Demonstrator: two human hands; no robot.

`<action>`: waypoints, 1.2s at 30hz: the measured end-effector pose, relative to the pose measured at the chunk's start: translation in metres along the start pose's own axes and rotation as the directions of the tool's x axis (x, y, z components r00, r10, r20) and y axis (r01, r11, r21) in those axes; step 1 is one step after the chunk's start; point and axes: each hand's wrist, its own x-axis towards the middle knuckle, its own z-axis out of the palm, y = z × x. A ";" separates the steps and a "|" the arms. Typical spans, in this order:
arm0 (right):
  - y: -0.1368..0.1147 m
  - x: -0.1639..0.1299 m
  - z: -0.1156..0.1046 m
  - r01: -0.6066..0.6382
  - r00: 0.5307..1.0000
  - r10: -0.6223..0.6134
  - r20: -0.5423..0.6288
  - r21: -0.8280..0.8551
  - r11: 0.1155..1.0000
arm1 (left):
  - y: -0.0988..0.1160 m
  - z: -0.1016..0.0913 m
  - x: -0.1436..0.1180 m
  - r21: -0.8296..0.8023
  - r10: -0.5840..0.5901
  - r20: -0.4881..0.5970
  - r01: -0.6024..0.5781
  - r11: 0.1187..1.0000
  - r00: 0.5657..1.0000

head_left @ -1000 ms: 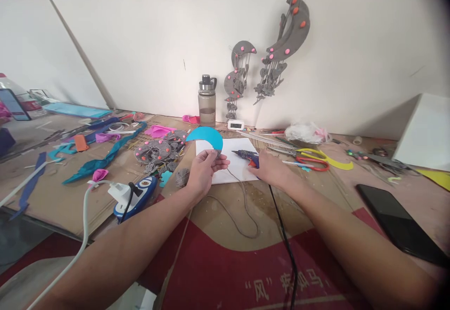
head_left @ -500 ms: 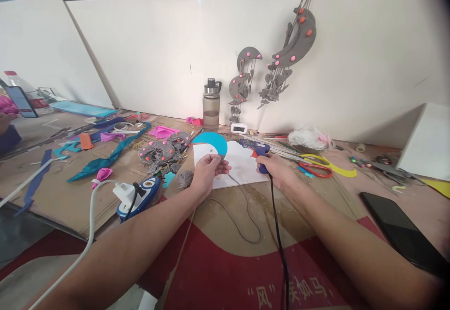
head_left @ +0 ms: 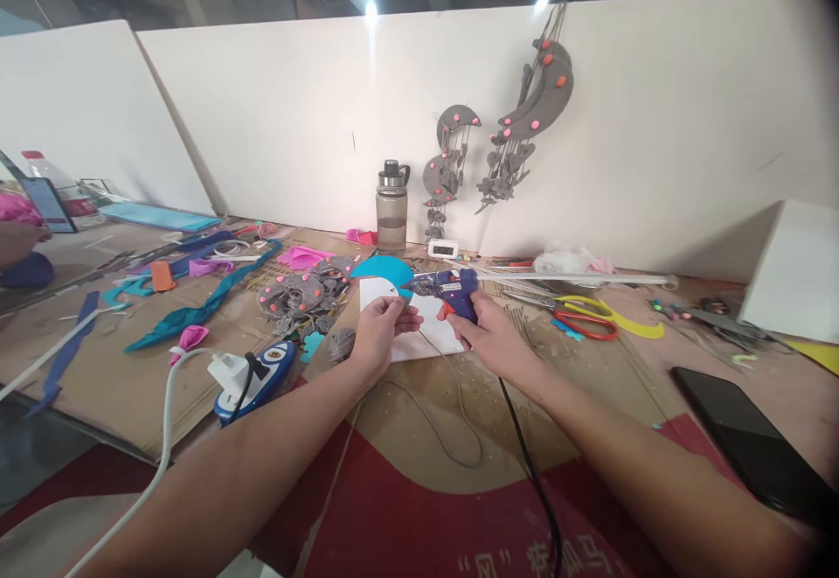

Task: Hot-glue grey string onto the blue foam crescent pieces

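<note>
My left hand [head_left: 378, 333] pinches the lower end of a blue crescent cut-out [head_left: 384, 270] and holds it up over a white sheet [head_left: 419, 326]. A grey string [head_left: 452, 421] trails from those fingers in a loop across the table. My right hand [head_left: 488, 333] grips a blue glue gun [head_left: 446, 285], whose nozzle points left at the crescent close to my left fingers. Its black cord [head_left: 524, 451] runs back along my right forearm.
Grey felt pieces with pink dots [head_left: 301, 289] lie left of the sheet. A power strip [head_left: 253, 372], a water bottle [head_left: 391, 204], red and yellow scissors [head_left: 590, 316] and a black phone [head_left: 747, 434] sit around. Grey moon hangings [head_left: 524, 114] are on the white back panel.
My right hand picked the glue gun off the white sheet, lifted it, and swung its nozzle left to the crescent. My left hand kept holding the crescent.
</note>
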 end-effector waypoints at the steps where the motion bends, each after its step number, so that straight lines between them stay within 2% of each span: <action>1: -0.001 -0.001 -0.001 0.024 1.000 -0.025 -0.015 -0.080 0.997 | 0.000 0.000 0.000 0.000 0.002 0.002 -0.002 1.000 1.000; 4: -0.003 -0.003 -0.003 0.084 0.995 -0.097 -0.037 -0.268 0.960 | -0.001 -0.001 0.001 0.000 0.007 0.007 -0.007 1.000 1.000; 10: -0.004 -0.004 -0.001 0.113 0.992 -0.124 -0.007 -0.367 0.923 | -0.002 -0.001 0.001 0.005 0.021 0.006 -0.021 1.000 1.000; 16: -0.003 -0.004 0.000 0.118 0.992 -0.126 0.006 -0.398 0.910 | -0.003 -0.001 0.001 0.023 0.021 0.008 -0.021 1.000 1.000; 21: -0.006 -0.004 0.001 0.075 0.997 -0.081 0.004 -0.433 0.899 | -0.004 -0.001 0.001 0.031 0.029 0.006 -0.030 0.999 1.000; 31: -0.008 -0.003 -0.001 0.063 0.998 -0.066 0.008 -0.424 0.903 | -0.003 -0.002 0.002 0.029 0.053 -0.015 -0.053 0.998 0.998; 36: -0.008 -0.003 -0.002 0.085 0.996 -0.093 0.002 -0.429 0.899 | -0.004 -0.003 0.003 0.023 0.065 -0.024 -0.064 0.998 0.998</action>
